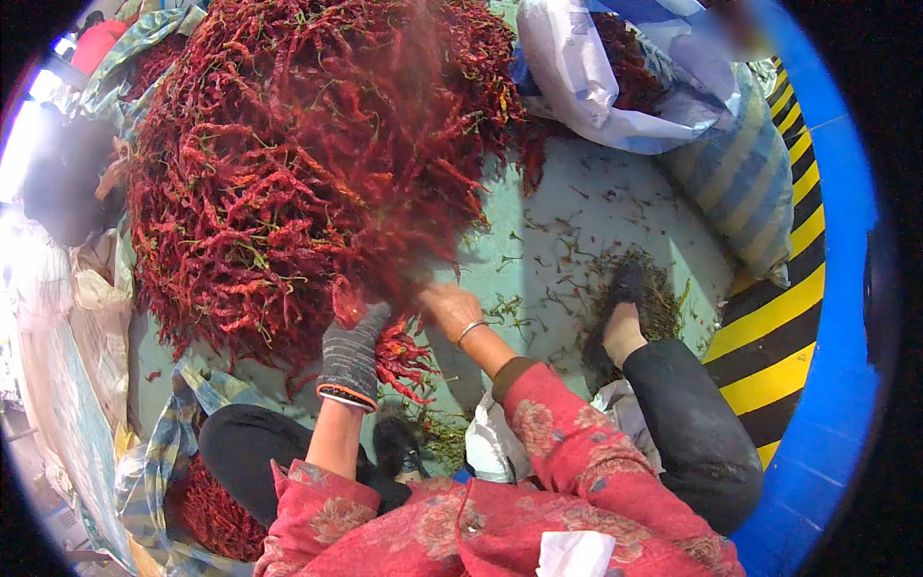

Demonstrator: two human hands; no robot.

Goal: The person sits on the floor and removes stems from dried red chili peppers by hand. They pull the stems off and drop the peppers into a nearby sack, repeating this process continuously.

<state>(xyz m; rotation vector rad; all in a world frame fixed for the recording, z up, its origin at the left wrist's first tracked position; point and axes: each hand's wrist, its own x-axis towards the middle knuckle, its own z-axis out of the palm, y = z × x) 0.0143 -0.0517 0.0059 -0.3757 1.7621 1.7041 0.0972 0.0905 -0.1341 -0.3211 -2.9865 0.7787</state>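
A big heap of dried red chili peppers (274, 166), many with green stems, lies on the pale green floor before me. My left hand (353, 353), in a grey knitted glove, is at the heap's near edge with its fingers closed around a bunch of red chilies (402, 357) that sticks out to its right. Bare, with a metal bracelet at the wrist, my right hand (448, 309) is just to the right of that bunch. Its fingertips are blurred against the chilies, so whether it grips anything cannot be told.
Loose stems (562, 288) are scattered on the floor around my shoe (626, 285). A white and blue woven sack (577, 79) of chilies stands at upper right beside a striped full sack (743, 195). At lower left, a checked sack (155, 476) holds more chilies. A person (68, 173) is at far left.
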